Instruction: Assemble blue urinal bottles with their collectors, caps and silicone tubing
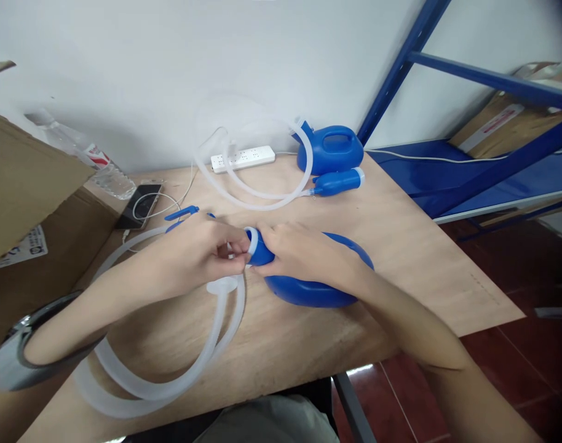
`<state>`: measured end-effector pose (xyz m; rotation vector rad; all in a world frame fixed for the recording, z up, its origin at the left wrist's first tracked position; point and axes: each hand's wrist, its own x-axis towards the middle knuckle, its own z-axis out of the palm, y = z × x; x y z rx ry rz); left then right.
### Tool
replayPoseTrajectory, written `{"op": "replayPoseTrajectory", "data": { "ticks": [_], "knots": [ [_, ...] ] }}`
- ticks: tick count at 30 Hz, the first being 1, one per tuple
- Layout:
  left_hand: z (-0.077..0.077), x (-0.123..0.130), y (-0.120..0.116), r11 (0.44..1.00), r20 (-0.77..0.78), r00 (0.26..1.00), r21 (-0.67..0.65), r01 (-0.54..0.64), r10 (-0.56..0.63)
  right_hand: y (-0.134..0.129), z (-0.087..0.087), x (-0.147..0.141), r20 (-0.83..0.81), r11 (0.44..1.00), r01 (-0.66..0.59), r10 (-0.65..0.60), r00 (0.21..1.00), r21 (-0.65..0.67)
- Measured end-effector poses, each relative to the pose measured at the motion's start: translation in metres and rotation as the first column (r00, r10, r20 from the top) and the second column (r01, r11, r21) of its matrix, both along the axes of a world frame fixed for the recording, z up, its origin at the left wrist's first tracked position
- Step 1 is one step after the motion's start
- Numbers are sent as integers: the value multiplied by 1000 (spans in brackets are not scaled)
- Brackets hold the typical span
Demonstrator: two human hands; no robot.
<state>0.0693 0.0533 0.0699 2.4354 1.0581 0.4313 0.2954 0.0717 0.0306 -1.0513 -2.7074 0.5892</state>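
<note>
A blue plastic bottle [311,292] lies on its side on the wooden table, its neck pointing left. My right hand [304,249] is wrapped round the bottle near the neck. At the mouth, the bent fingers of my left hand [216,246] pinch the white ring [253,241] on the rim. Below my left hand, a white translucent cap or disc [222,285] sits by a coiled clear hose [170,389], which loops over the table's left part. Part of a blue piece with a strap [182,213] shows behind my left hand.
At the back stand a second blue bottle [331,149] and a smaller blue container [339,183] joined to a looped hose. A power strip [243,158], phone [139,206], water bottle [90,157] and cardboard box [45,246] are farther left. Blue shelving [470,178] borders the table's right.
</note>
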Motion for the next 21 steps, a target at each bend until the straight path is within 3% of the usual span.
{"op": "replayPoseTrajectory", "data": {
  "ticks": [3,9,14,21],
  "knots": [
    [-5,-1,0,993,63,996,-94,71,-65,2,-6,2,-32,999,-21,22,999,28],
    [-22,0,2,981,131,990,-182,68,-44,3,-10,4,-61,999,-40,41,997,26],
    [-22,1,3,964,107,993,-253,83,-57,2,-6,4,-46,999,-34,36,998,30],
    [-25,-5,0,962,74,991,-243,122,-107,0,-1,5,62,996,-49,44,997,78]
  ]
}}
